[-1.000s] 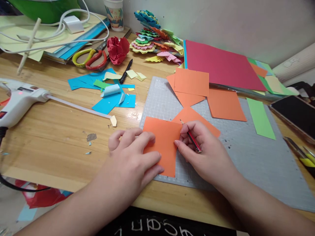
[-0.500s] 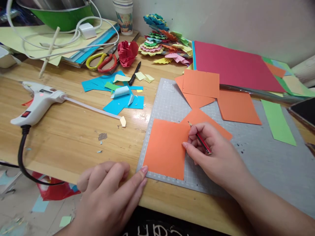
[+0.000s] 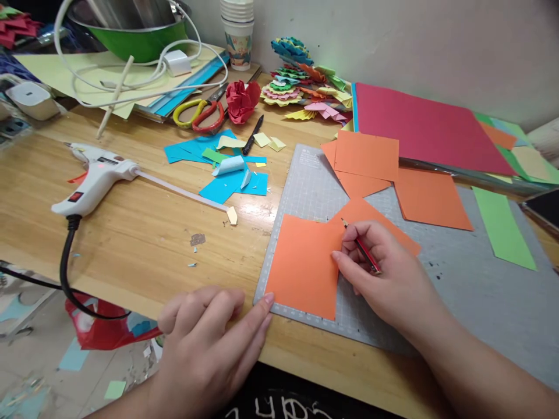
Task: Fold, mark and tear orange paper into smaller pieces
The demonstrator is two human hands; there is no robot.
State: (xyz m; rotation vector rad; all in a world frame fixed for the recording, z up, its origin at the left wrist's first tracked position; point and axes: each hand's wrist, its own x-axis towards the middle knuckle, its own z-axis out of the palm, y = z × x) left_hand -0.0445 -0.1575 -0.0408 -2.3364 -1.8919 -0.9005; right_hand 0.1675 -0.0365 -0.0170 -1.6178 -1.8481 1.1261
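Note:
An orange paper square [image 3: 303, 267] lies on the lower left corner of a grey cutting mat [image 3: 441, 314]. My right hand [image 3: 378, 267] grips a short red and black pencil [image 3: 367, 255], its tip pointing up and away over the orange paper, the thumb at the square's right edge. My left hand [image 3: 213, 331] rests at the table edge with its fingers curled and the thumb on the square's lower left corner. More orange sheets [image 3: 368, 152] lie beyond, one partly under the square. Whether the pencil tip touches paper is unclear.
A white glue gun [image 3: 98, 174] with a black cable lies at the left. Blue paper scraps [image 3: 218, 189], scissors [image 3: 208, 116], a red paper flower [image 3: 242, 102] and a black pen [image 3: 253, 135] are behind. At the right lie a green strip [image 3: 504, 227] and a magenta sheet [image 3: 432, 128].
The view has shifted left, so everything appears further right. Both hands keep nearly the same pose, the pencil still in my right hand and my left thumb still on the paper's corner.

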